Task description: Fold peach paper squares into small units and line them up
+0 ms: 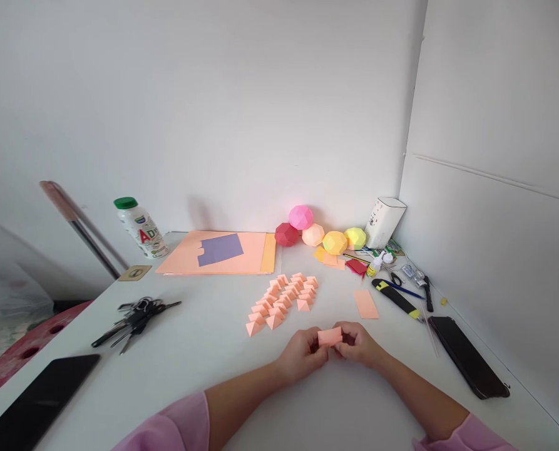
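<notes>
Between my two hands, just above the white table, is a small peach piece of paper [330, 337] that looks folded. My left hand [302, 356] pinches its left end, and my right hand [360, 344] grips the right end with thumb and fingers. Beyond my hands stand several small folded peach paper pyramids [273, 321] in slanting rows. A flat peach paper rectangle [366, 304] lies to the right of them. Part of the held paper is hidden by my fingers.
Faceted paper balls [335, 243] rest by the wall. Peach sheets [223, 254] lie at the back left near a white bottle [143, 230]. Keys [138, 319] and a dark tablet [39, 401] are left; a utility knife [396, 299] and a black phone [467, 356] are right.
</notes>
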Demonstrator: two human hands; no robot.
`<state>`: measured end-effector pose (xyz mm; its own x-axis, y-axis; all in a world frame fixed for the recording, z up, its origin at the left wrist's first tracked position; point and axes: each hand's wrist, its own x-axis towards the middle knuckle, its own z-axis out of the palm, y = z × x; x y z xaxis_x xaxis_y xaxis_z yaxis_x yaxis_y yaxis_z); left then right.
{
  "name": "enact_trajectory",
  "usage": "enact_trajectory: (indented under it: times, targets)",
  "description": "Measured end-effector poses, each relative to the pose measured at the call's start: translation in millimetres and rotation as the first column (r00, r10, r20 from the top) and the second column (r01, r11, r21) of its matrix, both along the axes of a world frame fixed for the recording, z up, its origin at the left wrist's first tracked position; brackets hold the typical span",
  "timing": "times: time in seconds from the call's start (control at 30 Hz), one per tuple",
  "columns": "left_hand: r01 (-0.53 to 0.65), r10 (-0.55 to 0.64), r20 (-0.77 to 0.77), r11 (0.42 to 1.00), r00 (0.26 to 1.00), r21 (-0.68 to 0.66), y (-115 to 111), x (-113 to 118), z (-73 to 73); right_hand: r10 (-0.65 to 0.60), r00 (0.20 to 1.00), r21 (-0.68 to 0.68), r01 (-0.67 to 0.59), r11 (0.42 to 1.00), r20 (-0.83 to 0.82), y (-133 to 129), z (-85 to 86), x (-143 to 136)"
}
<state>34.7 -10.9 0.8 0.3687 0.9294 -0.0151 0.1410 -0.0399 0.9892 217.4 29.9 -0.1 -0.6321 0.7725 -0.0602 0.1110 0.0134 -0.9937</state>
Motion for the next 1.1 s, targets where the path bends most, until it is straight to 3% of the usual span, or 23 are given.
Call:
enact_trajectory:
  times: [0.13, 0.4, 0.6, 0.7, 1.0, 1.1]
  targets:
    - [0.022, -0.013, 0.106, 0.997, 0.994, -0.077, 0, -2, 6.7, -0.023, 0.998, -0.057, 0.02, 0.998, -0.065, 4, -1.2, 2]
    - [-0.013, 0.035, 0.154, 0.99, 0.987, -0.143, 1, -2, 8.1, -0.083, 0.977, -0.166, 0.05, 0.985, -0.199, 11, -6.6, 6]
    - [0.033, -0.009, 0.187, 0.992, 0.982, -0.123, 1, -2, 7.3, 0.036, 0.999, -0.043, -0.036, 0.998, -0.003, 4, -0.5, 4]
    - [0.04, -0.022, 0.17, 0.994, 0.985, -0.105, 2, -1, 5.3, 0.051, 0.999, -0.022, -0.05, 0.998, 0.02, 2, 3.1, 2]
    - [0.014, 0.017, 0.188, 0.987, 0.982, -0.162, 1, -3, 5.0, -0.146, 0.985, -0.142, 0.132, 0.981, -0.093, 6, 5.0, 3]
    - [0.017, 0.02, 0.221, 0.986, 0.975, -0.164, 1, -4, 5.8, -0.144, 0.983, -0.155, 0.125, 0.98, -0.118, 8, 3.2, 4]
